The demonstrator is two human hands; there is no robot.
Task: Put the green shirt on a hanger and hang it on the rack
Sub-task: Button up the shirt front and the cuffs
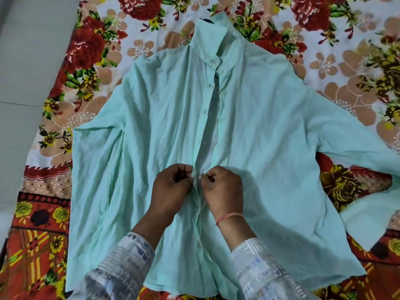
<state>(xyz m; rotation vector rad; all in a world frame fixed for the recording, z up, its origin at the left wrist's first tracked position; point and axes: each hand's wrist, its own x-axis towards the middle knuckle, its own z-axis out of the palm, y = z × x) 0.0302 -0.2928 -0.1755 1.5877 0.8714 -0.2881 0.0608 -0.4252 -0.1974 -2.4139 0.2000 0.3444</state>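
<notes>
Both forearms come in from 6 o'clock, in white patterned cuffs (127, 263), and converge near the lower middle of the view. The left hand (173, 187) is knuckles-up with its fingers curled in; thumb and fingertips (188, 180) pinch the left front edge of the green shirt (270, 126). The right hand (223, 188) mirrors it, fist-like, pinching the opposite front edge just beside the left hand's grip. The two hands sit almost touching, with only the strip of button edge between them. An orange thread band (229, 217) circles the right wrist.

The shirt lies flat and front-up on a flowered bedsheet (91, 50), filling the middle of the view. Its long axis runs from the collar (216, 37), at about 12 to 1 o'clock, down to the hem at 6 to 7 o'clock. The collar stands partly up and leans toward 1 o'clock. Above the hands the two fronts lie slightly apart, showing a narrow pale gap; below the hands they lie closed, and a button (198, 246) shows there. One sleeve is folded down along the body at 8 o'clock. The other stretches out toward 3 o'clock and leaves the view, with a piece of green cloth showing again at 4 o'clock. The cloth is creased all over.

Grey floor (21, 61) shows past the sheet's edge at 9 to 11 o'clock.
</notes>
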